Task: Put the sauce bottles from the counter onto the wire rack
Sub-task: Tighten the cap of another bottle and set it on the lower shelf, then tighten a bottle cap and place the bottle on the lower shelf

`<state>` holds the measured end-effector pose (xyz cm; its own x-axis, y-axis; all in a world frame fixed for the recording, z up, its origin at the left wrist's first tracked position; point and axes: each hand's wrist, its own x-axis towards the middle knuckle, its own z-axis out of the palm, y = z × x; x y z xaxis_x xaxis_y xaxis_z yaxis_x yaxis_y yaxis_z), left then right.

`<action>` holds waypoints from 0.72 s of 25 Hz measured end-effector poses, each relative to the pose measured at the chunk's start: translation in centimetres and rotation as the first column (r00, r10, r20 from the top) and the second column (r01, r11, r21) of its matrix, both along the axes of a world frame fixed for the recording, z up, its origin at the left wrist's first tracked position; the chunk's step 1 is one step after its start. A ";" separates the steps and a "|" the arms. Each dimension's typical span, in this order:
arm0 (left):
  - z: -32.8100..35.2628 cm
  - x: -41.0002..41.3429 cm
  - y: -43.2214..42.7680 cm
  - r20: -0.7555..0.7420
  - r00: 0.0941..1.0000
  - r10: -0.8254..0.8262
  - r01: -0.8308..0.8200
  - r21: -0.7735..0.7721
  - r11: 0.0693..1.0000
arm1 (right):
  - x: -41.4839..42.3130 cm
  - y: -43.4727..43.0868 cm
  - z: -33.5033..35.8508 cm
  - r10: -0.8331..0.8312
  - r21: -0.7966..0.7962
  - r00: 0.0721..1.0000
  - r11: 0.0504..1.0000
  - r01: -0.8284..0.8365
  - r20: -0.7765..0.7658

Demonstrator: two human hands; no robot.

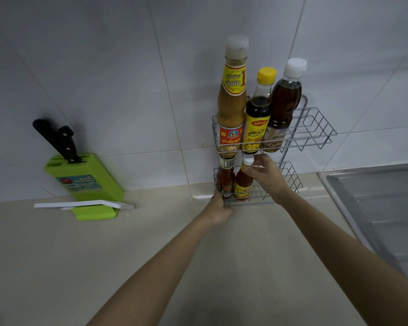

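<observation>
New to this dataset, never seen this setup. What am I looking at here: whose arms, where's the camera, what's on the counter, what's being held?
There is no robot: a person works with bare hands, and the single picture comes from a wide-angle camera on their head, looking forward and down, so the arms reach in from below.

The right hand grips the neck of a small orange sauce bottle with a white cap, standing in the lower basket of a two-tier wire rack against the tiled wall. The left hand steadies the rack's lower front corner, beside a red sauce bottle.

The upper basket holds three taller bottles: a tan sauce, a dark sauce with a yellow cap and a brown sauce with a white cap.

On the counter: a green knife block with black-handled knives. A steel sink lies at the right.
</observation>
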<state>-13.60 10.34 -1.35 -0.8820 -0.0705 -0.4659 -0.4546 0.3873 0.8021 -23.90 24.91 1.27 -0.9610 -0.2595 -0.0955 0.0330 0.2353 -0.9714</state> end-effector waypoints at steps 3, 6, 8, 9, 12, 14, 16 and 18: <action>0.1 -0.1 0.2 -0.003 1.000 -0.018 0.018 -0.021 1.000 | 0.1 0.5 -0.6 0.047 0.025 0.999 0.999 -0.047 0.008; 1.3 0.7 0.2 -0.050 0.995 -0.090 0.086 -0.075 0.993 | 0.9 0.9 -0.4 0.006 0.101 1.000 0.995 -0.004 -0.019; 2.2 2.4 -0.4 -0.053 0.981 -0.185 0.173 -0.184 0.968 | 2.4 1.7 -0.5 -0.050 0.233 0.990 0.969 0.079 -0.129; 2.5 3.4 -1.0 -0.034 0.971 -0.236 0.222 -0.233 0.947 | 3.2 2.2 -0.6 -0.055 0.288 0.980 0.951 0.110 -0.194; 1.8 8.4 -3.7 0.013 0.940 -0.341 0.329 -0.290 0.898 | 7.0 3.8 -0.4 0.143 0.460 0.955 0.888 -0.008 -0.259; 0.7 12.1 -5.8 0.043 0.919 -0.393 0.387 -0.305 0.870 | 9.8 4.3 0.6 0.340 0.538 0.916 0.824 -0.180 -0.214; -0.3 16.3 -7.8 0.062 0.911 -0.408 0.406 -0.300 0.863 | 13.4 3.9 2.2 0.493 0.570 0.851 0.758 -0.318 -0.181; -1.1 20.9 -9.5 0.086 0.919 -0.384 0.392 -0.293 0.872 | 17.5 2.8 4.1 0.596 0.563 0.781 0.715 -0.413 -0.184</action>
